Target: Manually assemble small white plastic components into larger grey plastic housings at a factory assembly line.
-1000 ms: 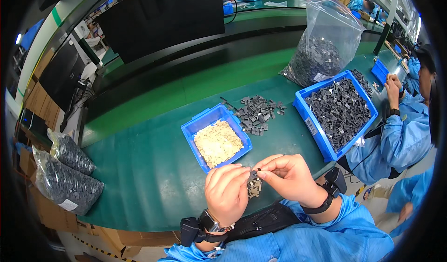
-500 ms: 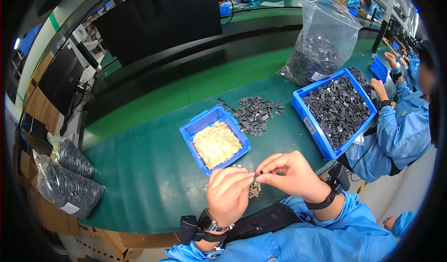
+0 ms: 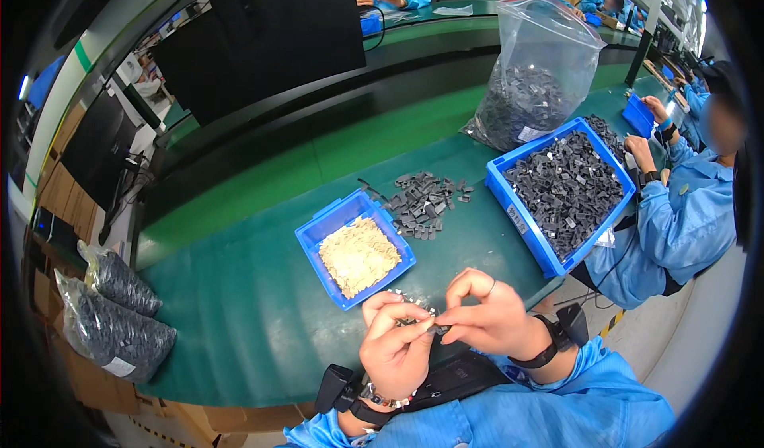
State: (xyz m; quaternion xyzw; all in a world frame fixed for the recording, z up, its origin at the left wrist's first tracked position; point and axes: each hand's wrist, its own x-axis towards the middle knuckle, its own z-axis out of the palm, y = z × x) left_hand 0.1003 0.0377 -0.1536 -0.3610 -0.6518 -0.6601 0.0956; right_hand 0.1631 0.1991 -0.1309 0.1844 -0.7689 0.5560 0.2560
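Note:
Close to the near edge of the table, my left hand (image 3: 395,351) and my right hand (image 3: 487,318) meet, fingertips pinched together. Between them is a small dark plastic piece (image 3: 438,329), partly covered by the fingers, so its exact shape is hard to make out. Both thumbs press against it. A few small pale bits (image 3: 412,298) lie on the table just behind my fingers. Beyond my left hand stands a small blue tray (image 3: 318,279) holding thin cream-coloured pieces (image 3: 360,255). A loose pile of dark grey plastic pieces (image 3: 426,201) lies behind that tray.
A larger blue bin (image 3: 525,237) full of dark pieces stands to the right, with a clear bag (image 3: 549,42) of similar pieces behind it. Two filled bags (image 3: 119,333) sit at the left edge. A co-worker (image 3: 684,209) sits at the right; a black monitor (image 3: 259,46) stands at the back.
My hands have come down slightly, and the right fingers have changed their hold on the dark piece, the index finger now more bent. The whole view has shifted a little.

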